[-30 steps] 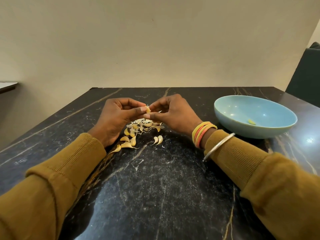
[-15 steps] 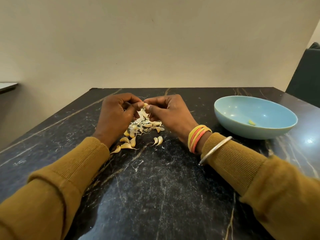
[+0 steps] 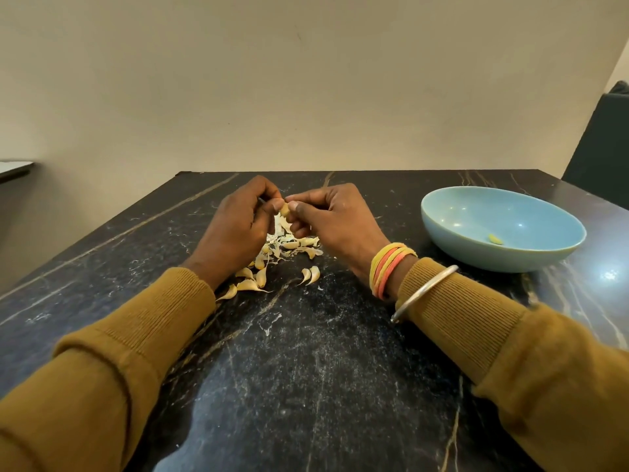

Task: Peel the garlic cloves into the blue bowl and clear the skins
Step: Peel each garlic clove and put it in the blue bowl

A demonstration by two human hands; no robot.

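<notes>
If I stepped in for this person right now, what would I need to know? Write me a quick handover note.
Left hand and right hand: fingers of both pinch one clove, mid-peel, above the pile.
Unpeeled cloves and loose skins lie on the table below and beside the hands.
Bowl stands to the right, with one peeled clove inside.
Done: one clove in the bowl.
Left: finish this one, peel the rest, clear the skins.
</notes>
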